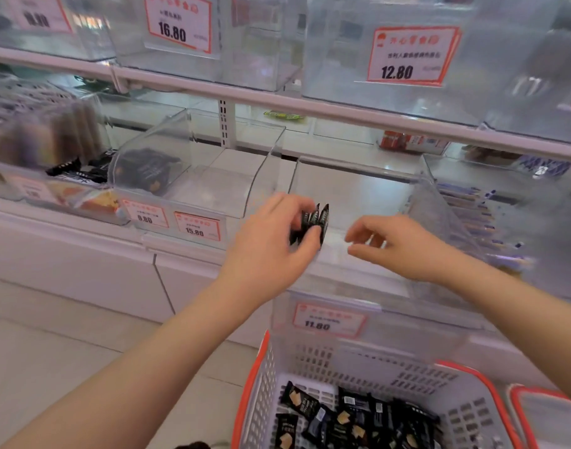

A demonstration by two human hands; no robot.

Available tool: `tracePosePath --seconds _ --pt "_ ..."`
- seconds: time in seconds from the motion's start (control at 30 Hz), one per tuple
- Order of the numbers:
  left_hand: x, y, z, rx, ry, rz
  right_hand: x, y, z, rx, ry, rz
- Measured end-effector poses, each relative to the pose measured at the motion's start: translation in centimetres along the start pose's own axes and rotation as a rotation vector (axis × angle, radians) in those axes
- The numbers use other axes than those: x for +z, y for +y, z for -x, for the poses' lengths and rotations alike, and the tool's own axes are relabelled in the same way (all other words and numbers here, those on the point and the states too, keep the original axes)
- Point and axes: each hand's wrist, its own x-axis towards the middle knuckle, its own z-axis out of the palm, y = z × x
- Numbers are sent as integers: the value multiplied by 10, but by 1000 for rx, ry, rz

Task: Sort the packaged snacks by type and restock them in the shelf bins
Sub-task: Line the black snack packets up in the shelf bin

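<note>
Black snack packets, a small stack of them standing on edge, were held in the left hand, whose fingers and thumb were curled around them. The hand held them over the front part of a clear plastic shelf bin, whose floor looked bare. The right hand hovered just beside, near the same bin, with its fingers loosely bent and apart, gripping nothing.

Below the hands, a white basket with an orange rim stood in front of the shelf, and many more black packets of the same kind lay in it in a loose heap. A price label reading 11.80 was fixed on the front of the bin above the basket. To the left, another clear bin contained a few dark packets, with labels reading 9.80 and 15.80 on its front. On the upper shelf, labels showed 16.80 and 12.80.
</note>
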Motion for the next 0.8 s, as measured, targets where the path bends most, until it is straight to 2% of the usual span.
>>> tracePosePath --seconds 0.1,0.23,0.37,0.47,0.57,0.67,0.8 --pt "8 29 19 111 -171 4 -9 -5 59 -42 25 -127" --pt "43 45 56 159 -482 -91 11 9 122 -31 -7 -265" --pt "97 41 103 168 -851 -296 65 51 166 51 -87 -142" --pt "140 28 139 104 -1066 -400 118 96 196 181 -141 -81" --pt "178 17 176 -8 -1229 -433 168 138 229 351 -339 12" --pt "213 10 216 -93 -1339 -443 208 167 261 446 -526 86" --pt "248 2 260 -189 -1448 -414 247 193 293 590 -614 83"
